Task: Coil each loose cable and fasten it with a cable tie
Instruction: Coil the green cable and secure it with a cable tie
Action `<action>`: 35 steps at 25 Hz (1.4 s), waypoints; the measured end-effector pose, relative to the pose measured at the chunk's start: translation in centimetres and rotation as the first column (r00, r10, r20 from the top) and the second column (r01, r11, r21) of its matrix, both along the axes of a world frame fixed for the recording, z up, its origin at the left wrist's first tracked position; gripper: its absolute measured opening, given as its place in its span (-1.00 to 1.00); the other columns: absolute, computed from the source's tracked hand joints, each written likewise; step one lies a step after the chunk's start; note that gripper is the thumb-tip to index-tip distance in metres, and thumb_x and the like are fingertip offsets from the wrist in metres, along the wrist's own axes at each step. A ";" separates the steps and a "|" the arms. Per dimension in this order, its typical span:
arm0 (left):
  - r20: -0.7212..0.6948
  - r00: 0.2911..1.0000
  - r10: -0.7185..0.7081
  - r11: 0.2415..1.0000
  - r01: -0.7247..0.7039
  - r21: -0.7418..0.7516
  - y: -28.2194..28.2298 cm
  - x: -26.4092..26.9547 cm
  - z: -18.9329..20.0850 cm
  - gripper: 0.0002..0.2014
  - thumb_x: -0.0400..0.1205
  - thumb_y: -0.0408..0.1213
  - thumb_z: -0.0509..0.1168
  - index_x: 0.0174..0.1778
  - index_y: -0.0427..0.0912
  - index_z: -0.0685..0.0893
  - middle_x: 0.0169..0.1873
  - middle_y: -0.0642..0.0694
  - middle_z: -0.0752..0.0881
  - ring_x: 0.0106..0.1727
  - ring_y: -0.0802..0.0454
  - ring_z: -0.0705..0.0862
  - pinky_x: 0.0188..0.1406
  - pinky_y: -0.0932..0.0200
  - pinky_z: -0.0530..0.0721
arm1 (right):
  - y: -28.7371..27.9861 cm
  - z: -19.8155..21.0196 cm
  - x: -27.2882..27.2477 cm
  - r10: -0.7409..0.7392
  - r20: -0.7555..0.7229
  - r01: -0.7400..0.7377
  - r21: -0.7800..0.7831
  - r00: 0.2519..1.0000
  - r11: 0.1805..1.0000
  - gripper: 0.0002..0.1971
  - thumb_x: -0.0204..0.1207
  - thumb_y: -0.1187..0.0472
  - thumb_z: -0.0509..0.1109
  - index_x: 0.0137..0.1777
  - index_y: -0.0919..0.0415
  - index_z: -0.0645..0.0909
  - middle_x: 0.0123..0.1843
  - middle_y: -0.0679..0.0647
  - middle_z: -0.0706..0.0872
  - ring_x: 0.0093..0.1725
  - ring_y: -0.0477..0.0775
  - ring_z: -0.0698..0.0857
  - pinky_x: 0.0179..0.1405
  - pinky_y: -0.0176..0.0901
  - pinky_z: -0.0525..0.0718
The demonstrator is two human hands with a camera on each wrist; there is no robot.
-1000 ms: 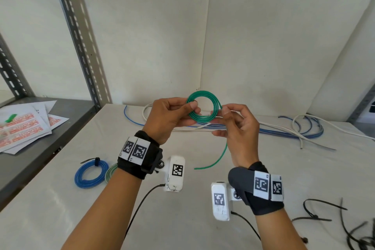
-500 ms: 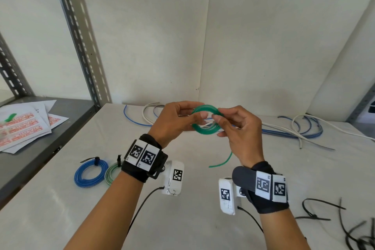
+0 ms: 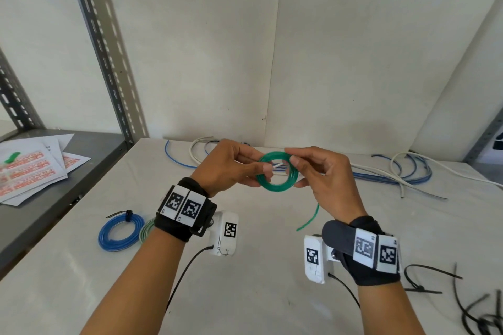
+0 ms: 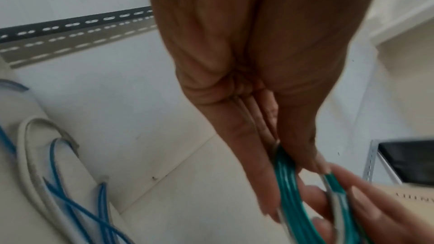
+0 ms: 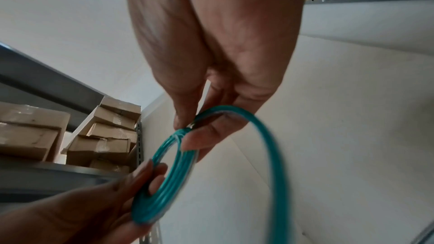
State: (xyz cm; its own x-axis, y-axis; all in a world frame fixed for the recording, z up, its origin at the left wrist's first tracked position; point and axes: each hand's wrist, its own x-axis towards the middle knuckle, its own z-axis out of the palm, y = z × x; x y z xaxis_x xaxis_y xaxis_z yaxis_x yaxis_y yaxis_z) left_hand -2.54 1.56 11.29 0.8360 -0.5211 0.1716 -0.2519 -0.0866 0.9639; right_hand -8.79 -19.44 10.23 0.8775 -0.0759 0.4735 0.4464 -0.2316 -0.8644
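The white surface (image 3: 245,280) is carrying everything: loose blue and white cables (image 3: 402,174) are lying along its far edge, a tied blue coil (image 3: 119,231) is sitting near the left forearm, and black ties (image 3: 424,280) are lying at the right. A grey shelf (image 3: 54,193) with papers is standing to the left.

Above the middle of the surface, both hands are holding the green coil (image 3: 277,173) upright in the air. The left hand (image 3: 231,168) is pinching the coil's left side between thumb and fingers; the right hand (image 3: 324,179) is pinching its right side, and its grip is guiding the last turn. A short green tail (image 3: 310,219) is hanging free below the right hand.

The coiling step is looking nearly finished, with only that tail left to wind in. The next move is probably calling for one hand to keep the loops pinched together while the other reaches for a black tie, since a loosened grip could let the springy turns pop open.
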 end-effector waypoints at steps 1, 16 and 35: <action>-0.009 0.999 0.037 0.997 -0.037 -0.061 0.0 0.1 0.0 -0.81 0.57 -0.33 0.50 0.04 -0.35 0.83 -0.12 -0.31 0.86 -0.06 -0.19 0.86 0.00 -0.09 0.84 | 0.3 -0.1 0.1 -0.013 0.003 0.013 0.070 1.000 0.997 -0.81 0.66 0.35 0.41 0.12 0.08 0.78 -0.04 0.03 0.87 -0.09 0.03 0.84 -0.34 -0.15 0.80; -0.097 0.992 0.078 0.974 -0.097 -0.204 -0.7 0.3 0.1 -0.69 0.59 -0.31 0.49 0.24 -0.29 0.76 0.01 -0.28 0.85 0.06 -0.20 0.84 0.05 -0.04 0.82 | 2.3 -0.7 0.6 -0.081 0.011 0.074 0.302 0.997 0.950 -0.86 0.65 0.39 0.41 0.11 0.18 0.70 -0.07 0.05 0.89 -0.09 0.06 0.86 -0.42 -0.15 0.78; -0.014 0.994 0.107 0.992 -0.108 -0.068 1.1 0.4 0.5 -0.78 0.53 -0.34 0.54 0.06 -0.33 0.84 -0.16 -0.30 0.86 -0.12 -0.16 0.85 -0.05 -0.06 0.84 | 2.7 -1.5 0.9 -0.036 0.004 0.035 0.174 0.999 0.984 -0.92 0.64 0.31 0.44 0.09 0.20 0.67 -0.08 0.07 0.88 -0.11 0.09 0.86 -0.41 -0.11 0.78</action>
State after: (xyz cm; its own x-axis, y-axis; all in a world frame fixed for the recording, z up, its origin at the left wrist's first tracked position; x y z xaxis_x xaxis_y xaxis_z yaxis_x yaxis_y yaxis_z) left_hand -2.09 2.67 11.83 0.8884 -0.4156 0.1951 -0.2348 -0.0460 0.9710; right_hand -7.87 -16.79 8.76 0.8694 -0.1884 0.4567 0.4470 -0.0941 -0.8896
